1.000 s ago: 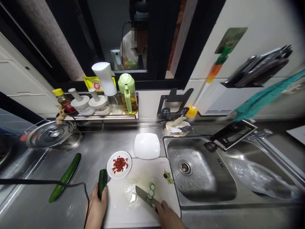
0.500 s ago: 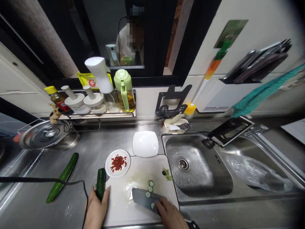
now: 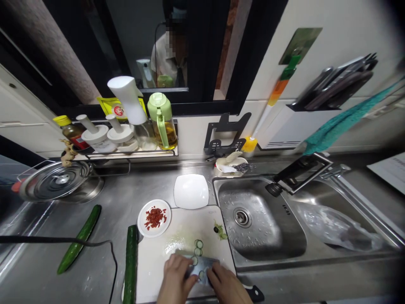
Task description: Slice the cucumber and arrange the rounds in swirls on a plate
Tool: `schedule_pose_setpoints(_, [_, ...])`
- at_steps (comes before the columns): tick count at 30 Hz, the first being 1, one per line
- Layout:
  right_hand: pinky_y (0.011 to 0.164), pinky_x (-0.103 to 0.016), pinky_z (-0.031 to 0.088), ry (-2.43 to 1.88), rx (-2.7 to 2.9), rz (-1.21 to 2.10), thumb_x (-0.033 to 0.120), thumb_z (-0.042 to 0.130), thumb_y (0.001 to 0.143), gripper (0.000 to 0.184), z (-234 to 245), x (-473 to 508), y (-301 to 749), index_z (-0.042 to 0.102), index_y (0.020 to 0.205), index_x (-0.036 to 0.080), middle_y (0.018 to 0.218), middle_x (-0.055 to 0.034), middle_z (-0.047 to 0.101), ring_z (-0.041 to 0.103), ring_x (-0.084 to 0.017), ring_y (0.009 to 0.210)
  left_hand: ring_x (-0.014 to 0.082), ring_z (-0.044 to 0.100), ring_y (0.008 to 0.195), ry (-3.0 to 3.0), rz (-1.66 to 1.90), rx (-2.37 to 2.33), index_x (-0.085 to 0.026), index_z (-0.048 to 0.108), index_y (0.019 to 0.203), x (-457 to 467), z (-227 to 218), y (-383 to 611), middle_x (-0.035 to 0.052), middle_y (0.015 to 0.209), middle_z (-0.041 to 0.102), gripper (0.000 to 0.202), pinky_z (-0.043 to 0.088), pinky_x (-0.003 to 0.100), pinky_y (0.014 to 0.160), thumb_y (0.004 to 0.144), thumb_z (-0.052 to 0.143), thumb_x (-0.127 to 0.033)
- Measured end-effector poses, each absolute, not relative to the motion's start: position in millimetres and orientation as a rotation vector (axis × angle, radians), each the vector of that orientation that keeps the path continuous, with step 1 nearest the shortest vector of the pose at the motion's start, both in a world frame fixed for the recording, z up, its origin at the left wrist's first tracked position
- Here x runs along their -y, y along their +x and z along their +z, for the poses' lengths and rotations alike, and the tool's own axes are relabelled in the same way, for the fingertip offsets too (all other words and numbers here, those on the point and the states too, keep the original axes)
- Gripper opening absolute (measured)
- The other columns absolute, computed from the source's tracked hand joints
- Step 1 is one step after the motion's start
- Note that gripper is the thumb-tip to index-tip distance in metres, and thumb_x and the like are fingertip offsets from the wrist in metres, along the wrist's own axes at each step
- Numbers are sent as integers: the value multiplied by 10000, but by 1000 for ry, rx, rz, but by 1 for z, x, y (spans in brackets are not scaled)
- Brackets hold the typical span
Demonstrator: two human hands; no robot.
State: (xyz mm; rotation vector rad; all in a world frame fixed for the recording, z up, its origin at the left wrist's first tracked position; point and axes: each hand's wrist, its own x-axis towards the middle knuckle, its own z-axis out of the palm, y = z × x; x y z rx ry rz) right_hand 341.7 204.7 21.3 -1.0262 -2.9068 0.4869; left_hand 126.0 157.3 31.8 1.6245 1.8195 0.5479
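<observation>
A white cutting board (image 3: 177,236) lies on the steel counter beside the sink. A knife (image 3: 205,265) rests flat on it with cucumber slices (image 3: 198,248) stuck to its blade and lying just beyond it. My right hand (image 3: 226,287) grips the knife near its black handle (image 3: 255,292). My left hand (image 3: 175,280) reaches onto the blade, its fingers bent against the slices. A cut cucumber (image 3: 130,264) lies free along the board's left edge. A whole cucumber (image 3: 79,238) sits further left.
A small plate of red bits (image 3: 154,217) and an empty white square plate (image 3: 190,191) stand behind the board. Cucumber ends (image 3: 220,231) lie at the board's right edge. The sink (image 3: 256,219) is at the right, a pot lid (image 3: 52,181) at the left, a condiment rack (image 3: 126,135) behind. A black cable (image 3: 63,242) crosses the counter.
My left hand let go of the cut cucumber and moved right onto the knife blade. The knife turned flat on the board under my right hand.
</observation>
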Motion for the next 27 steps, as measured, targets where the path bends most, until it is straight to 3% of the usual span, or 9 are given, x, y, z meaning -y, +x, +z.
schedule_pose_setpoints(2, [675,-265,408,-1032,2965,429,16,514,749,388,25,-205,341,489,1079,219,949,-29,589,562,-183,811,230,535,879,1556,477,-1778,-244,664,851,-170,39,147,48,869,646,177,392,355,782,729,656,-371])
schedule_pose_setpoints(11, [672,-274,392,-1062,2986,271,36,546,743,359,28,-204,349,480,1046,217,928,-20,584,548,-184,789,204,517,843,1433,492,-1758,-192,619,685,-188,36,160,41,784,613,40,359,323,762,715,594,-198])
schedule_pose_setpoints(22, [678,-247,401,-1126,2972,319,-24,489,682,388,36,-204,363,462,972,232,907,-6,576,557,-161,762,210,505,849,1521,393,-1865,-189,581,727,-215,21,144,41,794,623,132,344,322,773,804,475,-206])
schedule_pose_setpoints(27, [694,-254,413,-1122,3017,348,6,518,670,423,36,-201,366,461,1028,223,960,-29,589,570,-178,806,195,523,828,1526,460,-1787,-189,559,738,-212,28,143,44,790,610,137,359,303,746,819,454,-223])
